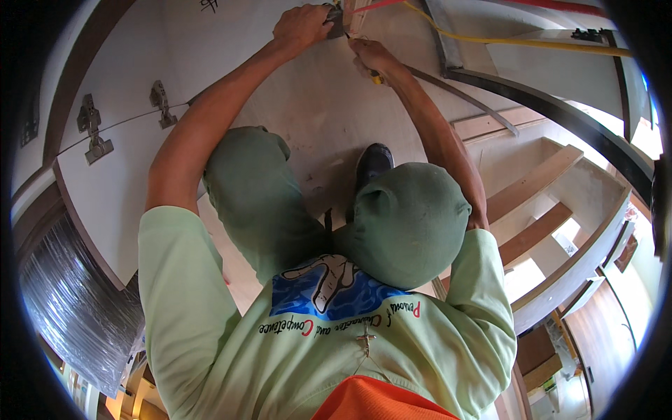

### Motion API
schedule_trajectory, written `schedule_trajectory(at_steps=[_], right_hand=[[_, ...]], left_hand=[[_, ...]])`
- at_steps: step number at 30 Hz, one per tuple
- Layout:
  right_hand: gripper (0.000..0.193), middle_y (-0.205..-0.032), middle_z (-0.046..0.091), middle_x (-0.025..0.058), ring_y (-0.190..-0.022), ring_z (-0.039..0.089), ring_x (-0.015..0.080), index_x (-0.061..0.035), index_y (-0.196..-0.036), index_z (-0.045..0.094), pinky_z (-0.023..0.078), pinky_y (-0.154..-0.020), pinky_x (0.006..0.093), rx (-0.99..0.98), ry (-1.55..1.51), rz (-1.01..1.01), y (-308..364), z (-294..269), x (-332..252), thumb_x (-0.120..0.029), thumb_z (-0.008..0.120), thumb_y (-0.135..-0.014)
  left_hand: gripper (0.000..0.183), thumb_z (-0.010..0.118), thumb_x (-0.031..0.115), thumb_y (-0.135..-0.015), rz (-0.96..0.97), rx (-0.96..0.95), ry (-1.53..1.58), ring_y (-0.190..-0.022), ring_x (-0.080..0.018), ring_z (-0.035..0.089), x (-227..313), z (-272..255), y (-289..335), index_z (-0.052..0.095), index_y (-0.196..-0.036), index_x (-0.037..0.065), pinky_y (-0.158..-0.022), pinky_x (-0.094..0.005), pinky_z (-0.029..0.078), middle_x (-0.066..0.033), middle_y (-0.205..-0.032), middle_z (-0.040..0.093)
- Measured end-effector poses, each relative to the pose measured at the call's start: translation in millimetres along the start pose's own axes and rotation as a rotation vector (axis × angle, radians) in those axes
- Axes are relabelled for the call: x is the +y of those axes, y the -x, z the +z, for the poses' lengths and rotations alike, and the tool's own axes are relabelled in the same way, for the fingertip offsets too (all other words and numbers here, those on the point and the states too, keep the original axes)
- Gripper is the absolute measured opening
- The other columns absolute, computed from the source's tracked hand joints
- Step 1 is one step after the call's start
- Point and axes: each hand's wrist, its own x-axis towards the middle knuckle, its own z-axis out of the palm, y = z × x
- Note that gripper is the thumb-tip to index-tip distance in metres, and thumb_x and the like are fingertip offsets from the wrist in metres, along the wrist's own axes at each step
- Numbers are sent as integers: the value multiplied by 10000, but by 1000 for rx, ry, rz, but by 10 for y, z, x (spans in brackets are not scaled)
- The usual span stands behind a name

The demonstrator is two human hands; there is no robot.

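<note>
At the top edge of my view is the small grey piece (337, 24), pressed close beside a pale wooden strip (355, 19). My left hand (304, 29) is closed on it, fingers bent over its near side, probably to keep it from shifting; the far fingertips are too small for me to judge how tightly. My right hand (373, 59) is wrapped shut around a tool with a yellow-ended handle (377, 77), its dark tip aimed at the meeting of grey piece and strip. I can't tell from here whether the tip touches. Both arms reach well forward, so I'd guess the bent knees (413, 224) are there to bring the body low and balanced over the spot, with a dark shoe (374, 162) planted on the pale surface (325, 105) underfoot.

Beyond the right hand, a red band (381, 5) and a yellow cord (483, 40) run off to the right, above a thin dark bar (467, 99). Farther right, a pale frame with wooden slats (537, 183) stands open. To my left, two metal hinges (162, 103) straddle the seam at a white panel (105, 199), presumably joining it to its neighbour. Below that sits a plastic-wrapped bundle (77, 294).
</note>
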Motion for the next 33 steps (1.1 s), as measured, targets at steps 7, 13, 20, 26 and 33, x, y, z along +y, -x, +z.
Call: schedule_trajectory(at_steps=[7,13,20,26,33], right_hand=[[352,-634,527,39,-489,474,127,-51,-934,543,399,-476,290,16,-40,-53,33,-24,-39,-385,466,-1012],[358,-692,526,6,-538,461,117,-68,-1038,580,378,-475,319,7,14,-91,-33,-77,180,-400,452,-1002],[361,-688,510,4,-558,448,132,-53,-1061,578,381,-498,356,15,78,-78,-235,-9,461,-378,428,-1008],[394,-618,517,38,-510,458,153,-50,-940,573,373,-486,354,103,127,-24,-366,7,420,-414,429,-990],[380,-723,574,71,-556,519,190,-37,-886,570,417,-510,394,34,102,3,-452,-10,388,-387,461,-987]], left_hand=[[366,562,407,-903,-144,-136,272,-850,-373,670,111,-267,-123,654,-1000,67,-770,-491,519,-183,-906,693],[445,536,444,-950,-46,-122,5,-865,-345,667,37,-143,-91,538,-1193,71,-788,-477,541,-176,-969,656],[439,531,462,-956,-10,-40,7,-826,-317,670,20,-108,-54,581,-1141,67,-761,-463,545,-173,-918,651],[318,584,350,-933,-34,-67,43,-838,-331,678,31,-145,-62,622,-1037,52,-749,-446,551,-161,-889,678],[387,569,403,-943,1,-29,33,-792,-317,674,-2,-80,-73,565,-1071,37,-716,-451,561,-141,-863,645]])
